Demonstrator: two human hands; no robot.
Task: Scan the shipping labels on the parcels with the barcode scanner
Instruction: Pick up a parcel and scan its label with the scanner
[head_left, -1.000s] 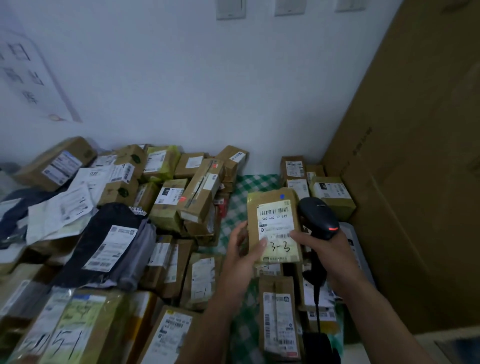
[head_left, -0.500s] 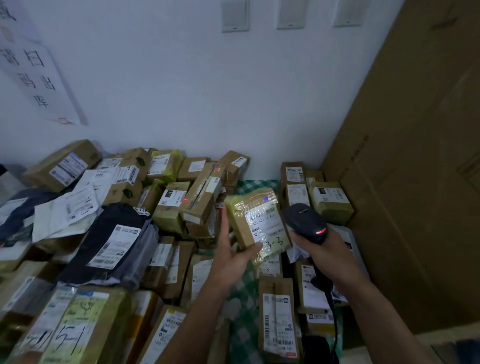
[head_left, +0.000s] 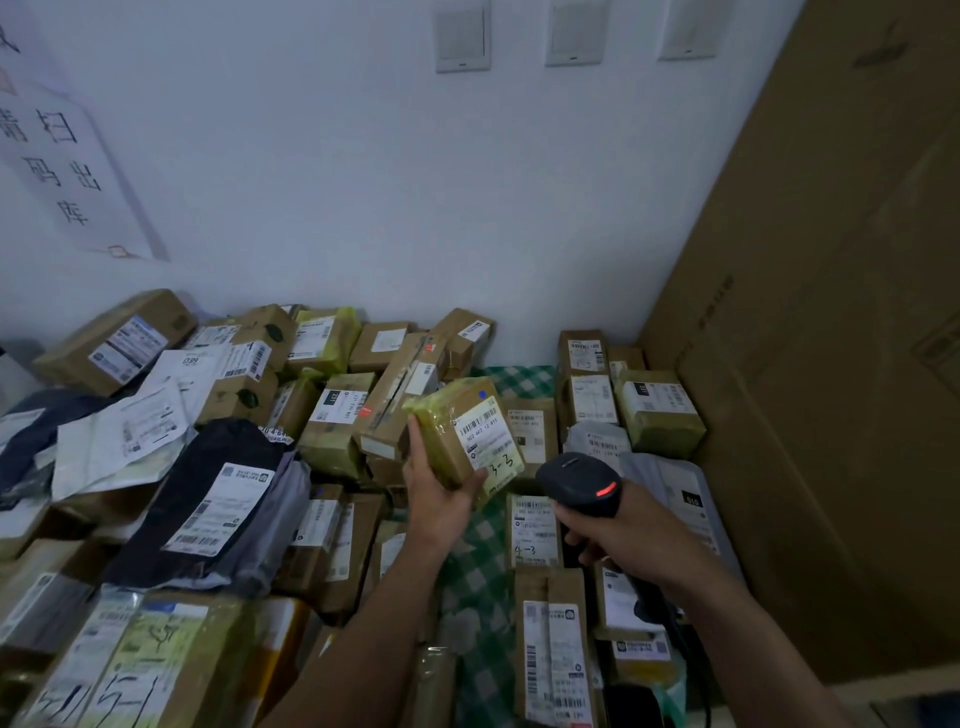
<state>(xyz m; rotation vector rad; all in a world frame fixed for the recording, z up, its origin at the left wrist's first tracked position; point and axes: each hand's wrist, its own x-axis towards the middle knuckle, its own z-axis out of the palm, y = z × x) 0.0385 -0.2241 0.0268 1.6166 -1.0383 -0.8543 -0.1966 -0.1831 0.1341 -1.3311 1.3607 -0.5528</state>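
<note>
My left hand (head_left: 439, 493) grips a small brown parcel (head_left: 460, 428) wrapped in yellowish tape, lifted and tilted above the pile. Its white shipping label (head_left: 488, 441) faces up and right and has "3-3" handwritten at the bottom. To the right, my right hand (head_left: 618, 535) holds a black barcode scanner (head_left: 579, 483) by its handle, a red light glowing on its head. The scanner head sits just below and right of the held parcel, apart from it. A parcel marked "4-3" (head_left: 532, 530) lies on the checked cloth under the scanner.
Many labelled cardboard parcels (head_left: 343, 410) and dark mailer bags (head_left: 218, 499) crowd the left and centre. A smaller group of parcels (head_left: 654, 410) sits at the right. A green checked cloth (head_left: 478, 551) shows between them. A large cardboard sheet (head_left: 831, 364) leans at right against the white wall (head_left: 363, 182).
My left hand has carried the parcel left and tilted it away from the scanner. The scanner has dropped lower and no longer faces the label. The view has shifted upward.
</note>
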